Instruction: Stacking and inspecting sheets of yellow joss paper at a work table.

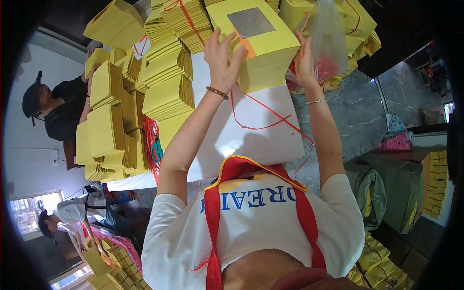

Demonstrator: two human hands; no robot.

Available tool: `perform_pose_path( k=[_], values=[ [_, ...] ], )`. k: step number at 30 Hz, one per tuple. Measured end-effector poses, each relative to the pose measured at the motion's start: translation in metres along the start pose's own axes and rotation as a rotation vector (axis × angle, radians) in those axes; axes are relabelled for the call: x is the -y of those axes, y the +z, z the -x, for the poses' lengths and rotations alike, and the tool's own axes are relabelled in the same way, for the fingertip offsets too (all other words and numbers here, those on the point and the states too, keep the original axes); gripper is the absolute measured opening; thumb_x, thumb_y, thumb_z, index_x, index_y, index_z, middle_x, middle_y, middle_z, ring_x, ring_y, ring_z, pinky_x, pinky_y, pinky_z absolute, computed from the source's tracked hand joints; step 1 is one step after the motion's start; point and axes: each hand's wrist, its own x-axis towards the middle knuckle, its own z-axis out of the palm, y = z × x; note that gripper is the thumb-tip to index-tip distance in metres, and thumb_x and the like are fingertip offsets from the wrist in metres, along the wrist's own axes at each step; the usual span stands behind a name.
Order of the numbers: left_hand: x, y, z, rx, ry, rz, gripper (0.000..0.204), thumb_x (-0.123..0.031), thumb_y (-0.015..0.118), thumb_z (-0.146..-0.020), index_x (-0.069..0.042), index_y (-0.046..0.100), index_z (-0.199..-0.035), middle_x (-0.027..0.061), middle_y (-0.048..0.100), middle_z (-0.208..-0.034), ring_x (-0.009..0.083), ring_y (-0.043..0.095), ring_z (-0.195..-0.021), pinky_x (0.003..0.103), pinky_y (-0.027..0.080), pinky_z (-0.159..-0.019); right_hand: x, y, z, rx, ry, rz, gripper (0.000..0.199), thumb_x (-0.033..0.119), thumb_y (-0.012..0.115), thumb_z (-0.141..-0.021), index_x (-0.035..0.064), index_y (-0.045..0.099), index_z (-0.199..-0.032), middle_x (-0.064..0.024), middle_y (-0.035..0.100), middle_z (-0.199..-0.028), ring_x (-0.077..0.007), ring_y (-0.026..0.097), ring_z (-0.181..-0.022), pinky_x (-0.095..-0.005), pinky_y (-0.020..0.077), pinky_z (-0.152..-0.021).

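A thick stack of yellow paper (265,67) with a grey square on its top sheet rests on the white table (261,145). My left hand (222,60) is open, fingers spread, at the stack's left edge by a small orange patch. On the opposite side, my right hand (305,63) has its fingers straight along the stack's right edge; part of them is hidden. A thin red tie (251,127) trails from under the stack toward the table's near right corner. A clear plastic bag (330,43) with something red inside hangs just beyond my right hand.
Folded yellow paper bundles (169,96) crowd the left and far side. Red ties (151,140) and a teal-handled tool (156,151) lie at the left. A person in a black cap (63,108) works across the left side; another person (92,212) bends over more bundles behind.
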Motion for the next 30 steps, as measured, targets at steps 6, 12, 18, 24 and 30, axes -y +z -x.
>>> perform_pose_path(
  k=[6,12,18,24,30],
  values=[
    [0.002,-0.01,-0.002,0.289,0.385,-0.312,0.056,-0.032,0.069,-0.068,-0.016,0.049,-0.117,0.0126,0.037,-0.128,0.0376,0.031,-0.118,0.047,0.027,-0.094,-0.011,-0.002,0.011,-0.049,0.192,0.029,0.065,0.051,0.02,-0.092,-0.0002,0.033,-0.13,-0.0095,0.041,-0.128,-0.0165,0.039,-0.115,-0.0281,0.0316,-0.095],
    [0.02,-0.006,0.002,0.327,0.355,-0.276,0.063,-0.03,0.071,-0.067,-0.014,0.044,-0.122,0.014,0.043,-0.123,0.0374,0.033,-0.119,0.047,0.029,-0.1,-0.017,-0.002,0.01,-0.007,0.195,0.033,0.062,0.049,0.024,-0.093,-0.001,0.034,-0.129,-0.0093,0.04,-0.127,-0.0167,0.039,-0.114,-0.0288,0.0314,-0.096],
    [0.024,-0.008,-0.013,0.312,0.418,-0.189,0.067,-0.026,0.073,-0.063,-0.015,0.042,-0.123,0.014,0.048,-0.117,0.0361,0.042,-0.111,0.043,0.039,-0.094,-0.023,-0.005,-0.001,0.047,0.029,0.126,0.071,0.056,0.019,-0.09,0.002,0.019,-0.137,-0.011,0.024,-0.141,-0.019,0.024,-0.128,-0.0301,0.02,-0.104],
    [0.017,-0.018,-0.028,0.355,0.356,-0.158,0.065,-0.028,0.071,-0.065,-0.012,0.042,-0.121,0.0135,0.059,-0.095,0.0305,0.056,-0.089,0.041,0.045,-0.081,-0.014,0.006,0.001,0.019,0.031,0.096,0.072,0.056,0.018,-0.09,0.0018,0.016,-0.137,-0.0115,0.021,-0.142,-0.0194,0.021,-0.13,-0.0292,0.0175,-0.105],
    [0.015,-0.02,-0.033,0.378,0.356,-0.181,0.064,-0.028,0.07,-0.064,-0.014,0.042,-0.121,0.0124,0.059,-0.086,0.03,0.057,-0.078,0.039,0.047,-0.066,-0.026,-0.007,-0.004,0.047,0.012,0.082,0.072,0.056,0.017,-0.09,0.0015,0.021,-0.136,-0.0116,0.026,-0.14,-0.0207,0.024,-0.128,-0.0315,0.0179,-0.104]
  ],
)
